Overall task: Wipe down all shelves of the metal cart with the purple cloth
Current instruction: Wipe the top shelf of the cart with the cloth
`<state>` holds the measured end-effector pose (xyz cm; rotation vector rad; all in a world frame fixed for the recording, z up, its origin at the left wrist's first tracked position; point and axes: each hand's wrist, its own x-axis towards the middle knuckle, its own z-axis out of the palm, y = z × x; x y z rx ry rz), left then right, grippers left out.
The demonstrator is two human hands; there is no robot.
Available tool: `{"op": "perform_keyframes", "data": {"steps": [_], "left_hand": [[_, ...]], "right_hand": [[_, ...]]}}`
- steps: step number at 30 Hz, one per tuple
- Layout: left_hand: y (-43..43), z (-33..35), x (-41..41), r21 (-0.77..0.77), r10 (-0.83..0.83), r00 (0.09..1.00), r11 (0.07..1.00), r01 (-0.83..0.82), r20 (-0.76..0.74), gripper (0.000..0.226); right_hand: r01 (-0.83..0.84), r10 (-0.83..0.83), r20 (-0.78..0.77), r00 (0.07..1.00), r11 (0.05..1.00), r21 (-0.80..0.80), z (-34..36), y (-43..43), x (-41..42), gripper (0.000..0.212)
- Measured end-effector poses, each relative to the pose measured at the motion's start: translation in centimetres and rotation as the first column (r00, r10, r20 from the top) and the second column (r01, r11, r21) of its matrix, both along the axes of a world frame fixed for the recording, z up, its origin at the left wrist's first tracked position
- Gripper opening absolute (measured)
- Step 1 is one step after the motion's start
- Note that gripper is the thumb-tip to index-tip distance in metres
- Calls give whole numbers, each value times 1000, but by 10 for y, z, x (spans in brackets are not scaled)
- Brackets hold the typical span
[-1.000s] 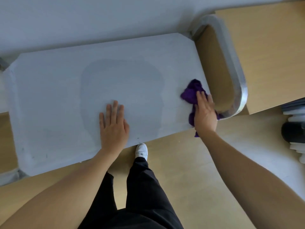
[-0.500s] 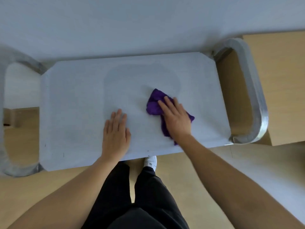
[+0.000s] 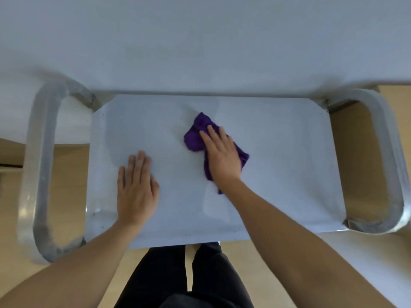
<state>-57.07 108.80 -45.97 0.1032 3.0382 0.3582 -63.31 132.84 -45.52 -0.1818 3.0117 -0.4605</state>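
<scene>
Nothing to read here: no lettering, label, brand or number shows on any surface around or under either hand.
</scene>
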Motion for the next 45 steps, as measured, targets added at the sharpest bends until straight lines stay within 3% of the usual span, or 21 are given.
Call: {"op": "perform_keyframes", "data": {"steps": [2,4,7,9,10,14,17,19,21,24,28,30,34,39,41,45], "left_hand": [[-1,0,-3,10,-2,1000,1000,2,6,55],[0,0,-4,10,-5,1000,1000,5,11,55],[1,0,-3,9,-25,1000,1000,25,13,55],[0,0,-4,5,-33,999,999,33,13,55],[0,0,-4,2,-31,999,1000,31,15,56],[3,0,-4,-4,-31,999,1000,31,26,57],[2,0,-3,-2,-36,999,999,36,33,57],[2,1,-3,4,-36,999,999,36,35,56],[3,3,-3,25,-36,999,999,35,37,55],[-1,6,-3,90,-31,999,996,27,43,54],[-16,8,1,243,-68,996,969,51,64,49],[-27,13,11,274,-15,997,962,-7,80,48],[-45,28,44,253,107,990,959,-128,94,52],[-62,43,88,278,153,978,942,-188,144,52],[-63,48,102,309,140,976,932,-187,168,52],[-57,52,116,326,108,976,930,-166,190,53]], "right_hand": [[103,-102,-51,993,995,16,-3,29,-18,54],[348,-346,-56,937,937,31,-4,61,-38,54],[693,-692,-36,721,720,30,4,80,-69,52],[767,-767,-27,642,640,55,7,60,-87,53],[763,-762,-40,646,644,58,6,41,-96,54],[600,-597,-64,800,799,44,-3,-62,-109,55],[178,-184,-114,976,982,-57,-9,-123,-91,56],[-167,159,-129,979,984,-58,-9,-123,-84,58],[-305,292,-179,940,951,-54,-6,-98,-90,64],[-302,297,-138,945,953,-15,-2,-64,-90,59],[-78,59,-133,989,987,-140,1,-78,-61,53],[-36,17,-113,993,985,-168,0,-101,-36,54],[-241,227,-97,969,957,-165,4,-130,40,62],[-548,553,26,833,831,-95,18,-102,107,78],[-566,573,59,818,818,-104,22,-85,103,74],[-375,394,149,907,916,-142,29,-94,107,69]]}}
